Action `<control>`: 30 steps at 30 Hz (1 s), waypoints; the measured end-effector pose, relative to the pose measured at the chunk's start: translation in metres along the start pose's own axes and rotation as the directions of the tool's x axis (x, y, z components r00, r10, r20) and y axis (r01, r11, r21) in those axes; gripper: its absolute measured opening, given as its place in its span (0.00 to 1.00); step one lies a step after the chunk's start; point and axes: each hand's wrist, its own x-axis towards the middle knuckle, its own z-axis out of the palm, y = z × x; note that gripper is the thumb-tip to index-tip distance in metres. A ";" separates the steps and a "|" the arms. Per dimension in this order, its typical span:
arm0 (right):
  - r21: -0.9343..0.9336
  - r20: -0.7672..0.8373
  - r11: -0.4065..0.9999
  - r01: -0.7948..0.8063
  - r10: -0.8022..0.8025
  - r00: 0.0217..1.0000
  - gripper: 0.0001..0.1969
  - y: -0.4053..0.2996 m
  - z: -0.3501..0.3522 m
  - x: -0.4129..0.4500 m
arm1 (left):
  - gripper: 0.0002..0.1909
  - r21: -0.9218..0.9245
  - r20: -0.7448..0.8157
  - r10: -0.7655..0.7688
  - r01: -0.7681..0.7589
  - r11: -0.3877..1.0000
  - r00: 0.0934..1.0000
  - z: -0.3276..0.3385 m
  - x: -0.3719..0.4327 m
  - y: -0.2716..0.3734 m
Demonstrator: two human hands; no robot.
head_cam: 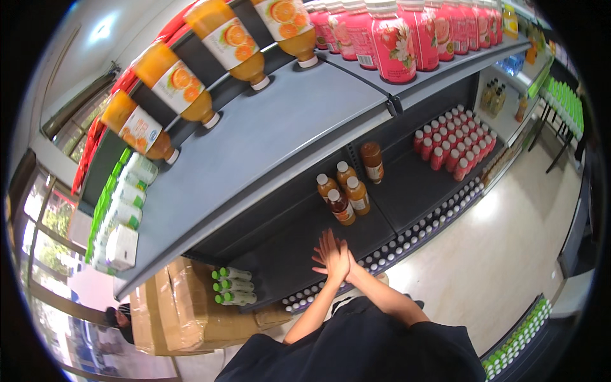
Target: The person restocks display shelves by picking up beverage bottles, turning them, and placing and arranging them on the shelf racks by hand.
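My left hand and my right hand are pressed against each other in front of the lower shelf, with no object seen in either. The fingers of the hand on top are spread. Just beyond the fingertips, a dark orange juice bottle with a white cap stands in a small group with lighter orange juice bottles. Behind them a brown-orange bottle stands cap down. What lies between the palms is hidden.
Upside-down orange juice bottles and pink bottles stand on the upper shelf. Small red bottles are grouped at lower right, green-capped bottles at lower left by cardboard boxes. A person is partly visible beyond the boxes.
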 end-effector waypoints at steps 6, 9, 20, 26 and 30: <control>-0.004 -0.171 0.997 -0.071 0.069 0.983 0.40 0.056 -0.003 -0.059 | 0.36 -0.143 -0.056 0.100 -0.108 0.984 0.993 0.000 -0.074 -0.070; -0.029 -0.318 0.999 -0.030 0.019 0.948 0.33 0.112 -0.005 -0.126 | 0.34 -0.113 0.063 0.104 -0.097 0.989 0.993 0.021 -0.134 -0.120; -0.297 -0.372 0.871 -0.390 0.271 0.888 0.35 0.201 -0.032 -0.271 | 0.34 -0.299 0.360 -0.280 0.394 0.869 0.890 0.088 -0.267 -0.221; -0.340 -0.229 0.829 -0.444 0.384 0.894 0.36 0.154 0.009 -0.302 | 0.34 -0.633 0.733 0.270 0.482 0.606 0.624 -0.001 -0.285 -0.177; -0.386 -0.059 0.837 -0.388 0.397 0.916 0.37 0.105 -0.002 -0.329 | 0.36 -0.675 0.713 0.464 0.337 0.657 0.525 0.010 -0.292 -0.146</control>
